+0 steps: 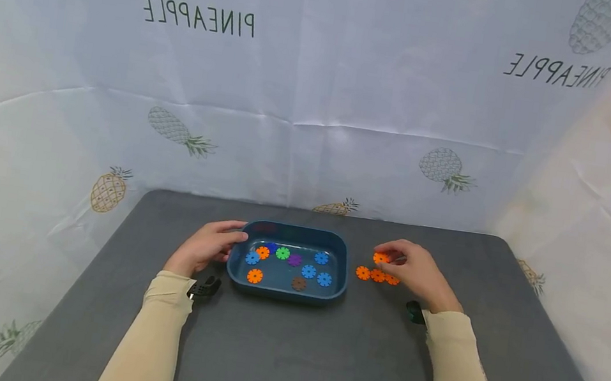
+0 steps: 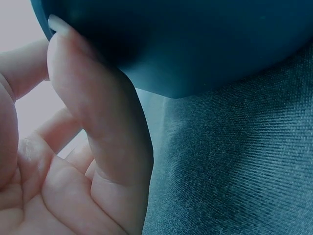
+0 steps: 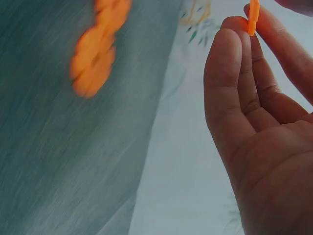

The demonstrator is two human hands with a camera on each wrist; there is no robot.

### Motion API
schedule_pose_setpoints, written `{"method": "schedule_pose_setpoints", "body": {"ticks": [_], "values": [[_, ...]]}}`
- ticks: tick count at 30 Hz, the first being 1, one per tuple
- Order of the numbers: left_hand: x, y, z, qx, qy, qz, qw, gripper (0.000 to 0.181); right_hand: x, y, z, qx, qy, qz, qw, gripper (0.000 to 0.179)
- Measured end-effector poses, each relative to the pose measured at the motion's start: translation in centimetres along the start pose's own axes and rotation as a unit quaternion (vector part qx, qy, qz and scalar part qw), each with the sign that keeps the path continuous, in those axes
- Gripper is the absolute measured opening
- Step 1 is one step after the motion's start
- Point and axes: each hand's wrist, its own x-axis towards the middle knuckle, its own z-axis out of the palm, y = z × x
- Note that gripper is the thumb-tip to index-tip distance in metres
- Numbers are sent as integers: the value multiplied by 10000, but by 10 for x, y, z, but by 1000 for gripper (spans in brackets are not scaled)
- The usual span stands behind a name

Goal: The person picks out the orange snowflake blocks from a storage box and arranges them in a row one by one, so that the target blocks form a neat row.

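Note:
My left hand (image 1: 207, 246) grips the left end of a dark blue plastic tray (image 1: 284, 295), thumb at the rim. In the left wrist view the thumb (image 2: 105, 112) lies against the tray's wall (image 2: 195, 54). To the tray's right, my right hand (image 1: 417, 273) pinches an orange notched plastic disc (image 1: 380, 258) between thumb and fingers; the right wrist view shows this disc (image 3: 253, 18) edge-on. Just below that hand, several more orange discs lie in a row on the table, the leftmost disc (image 1: 363, 273) nearest the tray.
Inside the tray lie loose notched discs: several blue ones (image 1: 309, 271), orange ones (image 1: 255, 276), a green one (image 1: 282, 253), a purple one (image 1: 294, 260) and a brown one (image 1: 299, 283). The grey table (image 1: 284, 355) ends at a pineapple-printed white cloth (image 1: 309, 159) behind.

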Motion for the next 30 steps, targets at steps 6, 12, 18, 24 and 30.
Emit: {"method": "schedule_pose_setpoints", "body": {"ticks": [6, 12, 18, 24, 30], "values": [[-5, -4, -2, 62, 50, -94, 9999, 63, -10, 22, -2, -183, 26, 374, 9991, 37], [-1, -2, 0, 63, 37, -110, 9999, 63, -17, 42, -9, -385, 134, 631, 9972, 37], [0, 3, 3, 106, 11, -35, 9999, 65, -19, 49, -13, -456, 45, 732, 9963, 37], [-1, 6, 4, 103, 27, 10, 9999, 64, -18, 52, -13, -514, -79, 767, 9957, 36], [-1, 6, 2, 129, 50, -62, 9999, 63, -17, 53, -12, -484, -171, 901, 9946, 36]]}}
